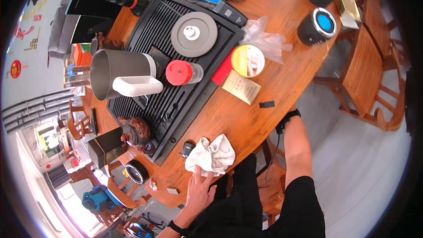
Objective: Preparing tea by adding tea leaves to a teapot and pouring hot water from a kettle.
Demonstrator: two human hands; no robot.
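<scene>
My left hand [200, 191] is at the table's near edge, its fingers apart and the fingertips touching a crumpled, stained white cloth [211, 153]. Just beyond the cloth lies a black car key fob [188, 149]. My right forearm reaches out to the table's right edge. Past its black wristband only a sliver of my right hand [292, 108] shows, so I cannot tell what it holds. A small black object [267, 104] and a gold box [241, 87] are on the tabletop close to that wrist.
A slatted black tea tray [148, 36] bears a grey pitcher [122, 72], a round grey lid [194, 34], a red-capped jar [180, 72] and a clay teapot [135, 132]. A speaker [316, 26] stands right, near wooden chairs [363, 72]. An ashtray [136, 172] is at left.
</scene>
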